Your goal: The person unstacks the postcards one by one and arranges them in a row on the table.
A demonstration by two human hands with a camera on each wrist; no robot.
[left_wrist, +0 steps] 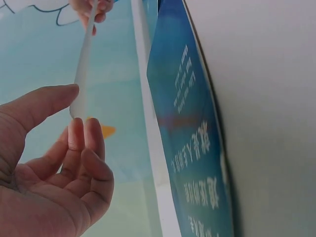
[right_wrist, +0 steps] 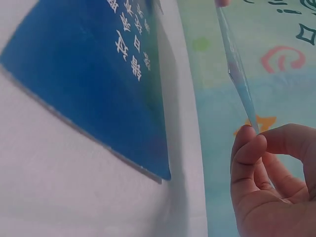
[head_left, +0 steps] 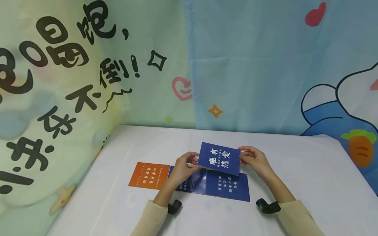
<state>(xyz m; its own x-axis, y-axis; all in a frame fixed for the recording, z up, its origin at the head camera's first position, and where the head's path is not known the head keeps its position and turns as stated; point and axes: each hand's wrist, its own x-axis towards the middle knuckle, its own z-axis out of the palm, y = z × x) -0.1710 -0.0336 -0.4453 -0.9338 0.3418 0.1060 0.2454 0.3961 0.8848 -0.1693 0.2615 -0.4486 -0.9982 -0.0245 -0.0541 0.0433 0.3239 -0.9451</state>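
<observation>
A dark blue card (head_left: 206,154) with white lettering is held above the table, tilted, between both hands. My left hand (head_left: 182,168) pinches its left edge, thumb on one side and fingertips on the other. At the opposite edge my right hand (head_left: 256,161) pinches it between thumb and fingers; in the right wrist view the card (right_wrist: 237,74) appears nearly edge-on. Below lie two more blue cards side by side, a middle card (head_left: 197,184) partly hidden by the left hand and a right card (head_left: 228,188) overlapped by the raised one.
An orange card (head_left: 144,182) with white writing lies at the left end of the row. White cloth covers the table (head_left: 295,164). A printed fabric backdrop (head_left: 251,82) hangs behind it and along the left side. Black devices are worn at both wrists.
</observation>
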